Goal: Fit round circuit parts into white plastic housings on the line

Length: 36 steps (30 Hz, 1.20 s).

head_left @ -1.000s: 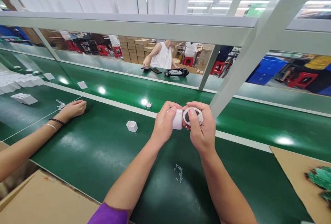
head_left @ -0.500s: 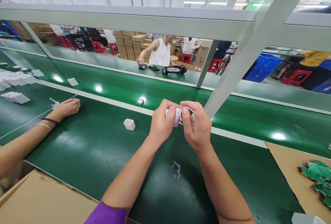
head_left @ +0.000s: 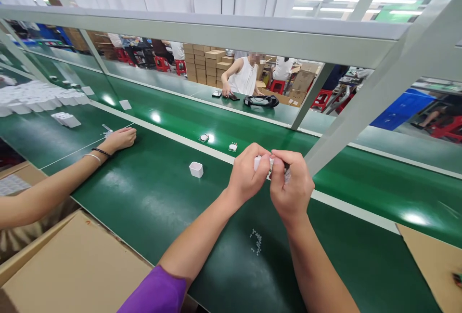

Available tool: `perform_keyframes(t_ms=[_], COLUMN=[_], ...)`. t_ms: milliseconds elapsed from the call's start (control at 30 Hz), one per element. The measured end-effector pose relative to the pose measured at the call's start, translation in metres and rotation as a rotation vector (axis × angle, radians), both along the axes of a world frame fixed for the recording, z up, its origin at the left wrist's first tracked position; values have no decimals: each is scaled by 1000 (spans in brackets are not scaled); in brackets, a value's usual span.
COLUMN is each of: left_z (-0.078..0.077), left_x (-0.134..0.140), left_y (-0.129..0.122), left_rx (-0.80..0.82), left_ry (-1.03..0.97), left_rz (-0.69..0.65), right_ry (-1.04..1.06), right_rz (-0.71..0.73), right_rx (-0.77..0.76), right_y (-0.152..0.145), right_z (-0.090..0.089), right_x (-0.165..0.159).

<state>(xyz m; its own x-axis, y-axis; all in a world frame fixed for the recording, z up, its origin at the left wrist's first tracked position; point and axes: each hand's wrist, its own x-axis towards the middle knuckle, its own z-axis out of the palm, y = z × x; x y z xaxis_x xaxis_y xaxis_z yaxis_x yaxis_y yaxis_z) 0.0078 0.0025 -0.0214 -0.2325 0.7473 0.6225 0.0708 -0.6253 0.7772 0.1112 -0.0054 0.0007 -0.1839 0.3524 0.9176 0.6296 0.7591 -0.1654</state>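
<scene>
My left hand (head_left: 249,173) is closed, with thumb and fingers pinching a small white plastic housing (head_left: 257,163). My right hand (head_left: 293,185) is closed against it, gripping a dark and whitish part that its fingers mostly cover. Both hands meet above the pale strip at the belt's edge, and their thumbs nearly touch. To the left, an open white plastic cup-shaped housing (head_left: 196,169) stands on the green tabletop (head_left: 159,207). Tiny clear pieces (head_left: 256,241) lie scattered below my wrists.
A co-worker's arm (head_left: 108,147) rests on the table at left, near rows of white housings (head_left: 39,96). Small white assemblies (head_left: 233,147) sit on the green belt (head_left: 173,120). A slanted post (head_left: 361,91) rises close to my right hand. Cardboard (head_left: 426,260) lies at right.
The view has swung right, so the scene sits further left relative to my hands. My hands have drawn closer together, covering more of the parts. Another white assembly now shows on the belt.
</scene>
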Motion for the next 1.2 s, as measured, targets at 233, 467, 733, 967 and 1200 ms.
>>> perform_keyframes(t_ms=[233,467,733,967,1200], left_z=[-1,-18,-40,-58,-54], left_x=[-3,-10,-1,-7,-44], left_y=[11,46,67,73,79], left_rx=[-259,-444,-657,-750,-630], left_ry=[-341,-894,-1056,-936,-867], left_rz=[-403,-371,-395,-226,-120], right_ry=[270,291,-76,-278,-324], right_rz=[164,289,121,-297,-583], right_rx=[-379,-798,-798,-915,-1292], right_y=[4,41,55,116,182], right_z=[11,-5,-43,-26,-32], right_x=[17,19,-4,-3,14])
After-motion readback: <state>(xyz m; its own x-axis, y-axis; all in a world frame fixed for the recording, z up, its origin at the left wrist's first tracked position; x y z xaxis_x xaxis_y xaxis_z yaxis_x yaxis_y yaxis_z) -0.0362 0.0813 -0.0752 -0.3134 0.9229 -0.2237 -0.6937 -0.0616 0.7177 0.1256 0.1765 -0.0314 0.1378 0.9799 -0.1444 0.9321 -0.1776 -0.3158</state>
